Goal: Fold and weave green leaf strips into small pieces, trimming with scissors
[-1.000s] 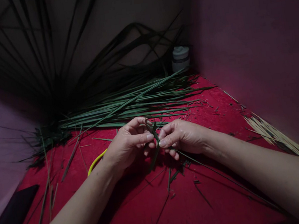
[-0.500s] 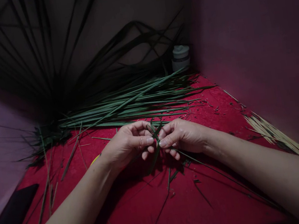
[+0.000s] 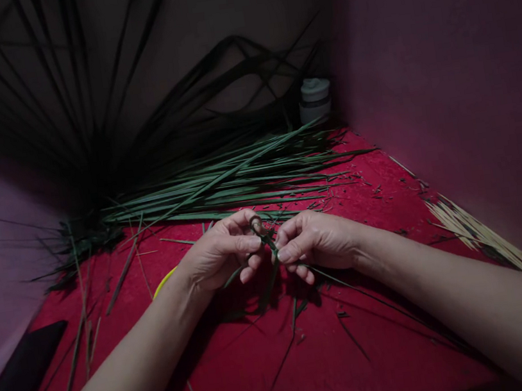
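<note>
A narrow green leaf strip (image 3: 269, 243), bent and crossed over itself, is held up between my two hands above the red surface. My left hand (image 3: 235, 248) pinches one side of it between thumb and forefinger, and a small curl of leaf shows at the fingertip. From the right, my right hand (image 3: 307, 243) grips the leaf strip by thumb and fingers, close to the crossing. A long thin stem (image 3: 351, 283) runs from under the right hand toward the lower right. Loose leaf ends hang below; the inner fingers partly hide the folds.
Long green leaves (image 3: 221, 185) lie in a pile beyond my hands. Darker fronds (image 3: 89, 116) stand behind at left. A lidded white container (image 3: 314, 100) sits at the back, pale sticks (image 3: 480, 236) at right, a black object (image 3: 23, 384) at left. Leaf scraps dot the red surface (image 3: 364, 375).
My left hand has shifted slightly left, and the upper leaf end that stood up crossed is now curled at the left fingertips. The right hand has stayed almost in place.
</note>
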Available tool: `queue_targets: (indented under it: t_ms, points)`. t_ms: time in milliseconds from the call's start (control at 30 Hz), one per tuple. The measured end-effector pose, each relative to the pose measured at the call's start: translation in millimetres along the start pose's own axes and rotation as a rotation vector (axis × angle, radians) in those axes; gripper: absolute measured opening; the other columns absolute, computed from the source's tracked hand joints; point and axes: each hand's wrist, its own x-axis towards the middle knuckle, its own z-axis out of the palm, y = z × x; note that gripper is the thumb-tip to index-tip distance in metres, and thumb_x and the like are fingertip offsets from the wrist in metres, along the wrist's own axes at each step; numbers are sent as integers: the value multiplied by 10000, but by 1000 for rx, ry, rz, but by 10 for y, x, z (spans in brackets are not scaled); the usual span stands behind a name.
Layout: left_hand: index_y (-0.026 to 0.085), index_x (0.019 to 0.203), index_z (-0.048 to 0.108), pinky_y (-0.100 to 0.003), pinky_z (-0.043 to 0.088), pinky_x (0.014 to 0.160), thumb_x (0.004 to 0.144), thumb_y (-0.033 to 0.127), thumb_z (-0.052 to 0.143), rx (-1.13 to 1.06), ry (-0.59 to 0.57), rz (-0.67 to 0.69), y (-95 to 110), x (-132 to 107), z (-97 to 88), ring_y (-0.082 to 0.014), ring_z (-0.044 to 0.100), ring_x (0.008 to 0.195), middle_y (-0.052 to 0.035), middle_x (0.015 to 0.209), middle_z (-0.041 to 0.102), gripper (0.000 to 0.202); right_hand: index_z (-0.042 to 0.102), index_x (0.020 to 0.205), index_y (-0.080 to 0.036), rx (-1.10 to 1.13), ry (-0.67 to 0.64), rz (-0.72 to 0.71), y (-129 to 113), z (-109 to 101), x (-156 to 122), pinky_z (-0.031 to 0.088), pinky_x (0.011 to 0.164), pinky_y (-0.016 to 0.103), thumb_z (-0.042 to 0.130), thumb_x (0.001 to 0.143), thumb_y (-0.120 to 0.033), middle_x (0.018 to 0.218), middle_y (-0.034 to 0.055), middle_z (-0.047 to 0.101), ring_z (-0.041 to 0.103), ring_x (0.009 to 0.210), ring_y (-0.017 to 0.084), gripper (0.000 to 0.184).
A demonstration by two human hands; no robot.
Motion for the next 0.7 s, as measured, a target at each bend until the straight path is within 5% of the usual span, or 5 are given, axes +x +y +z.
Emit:
queue_targets:
  t_ms: [400, 533, 700]
  points:
    - [159, 726, 522, -226, 457, 453, 693, 195, 671, 527, 265, 227, 91, -51, 184, -119, 549, 478, 3, 579, 597, 156, 561, 696, -127, 49, 88, 41, -13, 52, -11, 459, 376, 195, 655, 655, -133, 513, -5, 587, 537, 401, 92, 103]
    - [163, 725, 575, -213, 410, 548, 722, 190, 631, 1021, 293, 383, 86, -80, 145, -111, 521, 581, 0, 642, 571, 62, 541, 660, -130, 30, 166, -3, -17, 78, -6, 447, 374, 193, 660, 641, -141, 514, -8, 577, 523, 393, 85, 121]
    - [195, 907, 581, -222, 339, 567, 823, 143, 448, 1750, 131, 502, 35, -108, 17, -121, 483, 636, -30, 782, 570, 165, 542, 640, -134, -214, 365, -140, -70, 126, -17, 416, 382, 180, 626, 651, -132, 468, -27, 548, 496, 371, 73, 85]
